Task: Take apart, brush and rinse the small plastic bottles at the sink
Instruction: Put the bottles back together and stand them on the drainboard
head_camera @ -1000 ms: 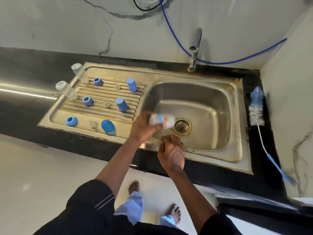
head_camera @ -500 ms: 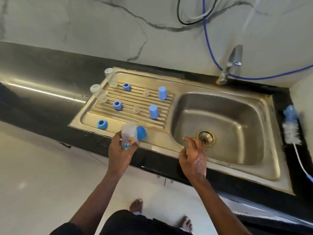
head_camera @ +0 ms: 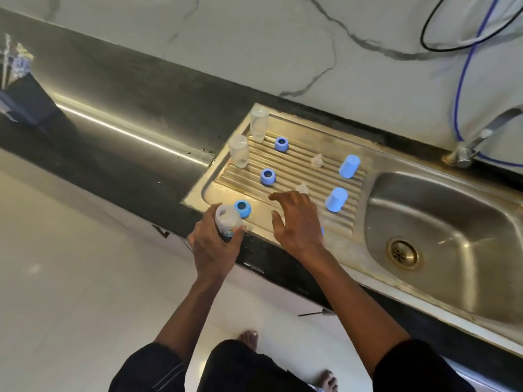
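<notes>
**Bottle held at the drainboard's near-left corner**

Your left hand (head_camera: 215, 247) grips the open bottle (head_camera: 226, 220), mouth up, at the near-left corner of the drainboard (head_camera: 294, 168), just beside a blue ring (head_camera: 242, 208). Two inverted bottles (head_camera: 239, 151) stand at its far-left corner. Half a second ago your right hand (head_camera: 297, 222) rested on the near rim of the basin (head_camera: 452, 222). Now it hovers over the drainboard's near edge, fingers spread, holding nothing. Bare ribs lie between it and the blue caps (head_camera: 336, 199).
</notes>
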